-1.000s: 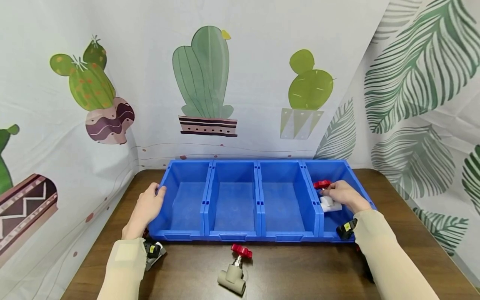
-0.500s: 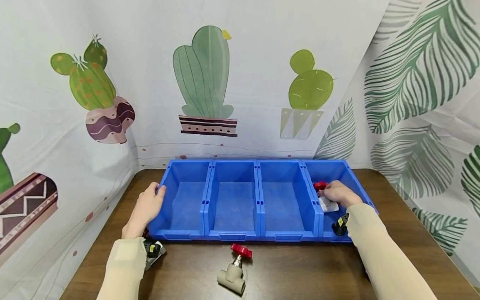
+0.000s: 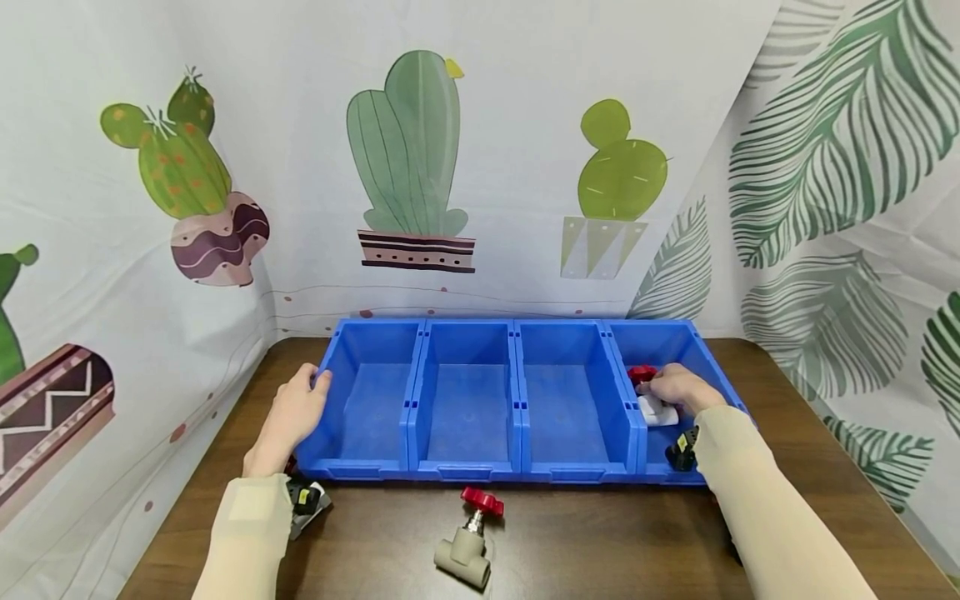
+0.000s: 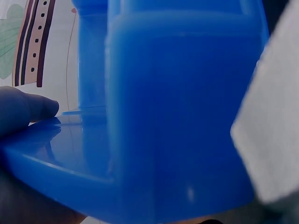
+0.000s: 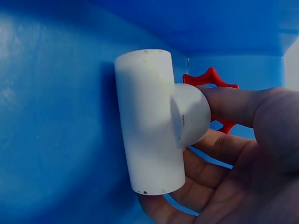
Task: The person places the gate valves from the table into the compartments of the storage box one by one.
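In the head view, my right hand is inside the rightmost compartment of the blue bin row. It pinches a white stop valve with a red handwheel. Up close in the right wrist view, thumb and fingers grip the neck of the white tee-shaped body, just below the red wheel. The tee lies near the compartment floor; whether it touches is unclear. My left hand holds the row's left rim, its thumb over the edge in the left wrist view.
A beige stop valve with a red handwheel lies on the brown table in front of the row. A grey-white object sits partly hidden by my left wrist. A printed cloth hangs behind.
My right hand has moved slightly left and down with the white valve, lowering it into the rightmost compartment. During the last half second it barely moves. The left hand stays on the rim.
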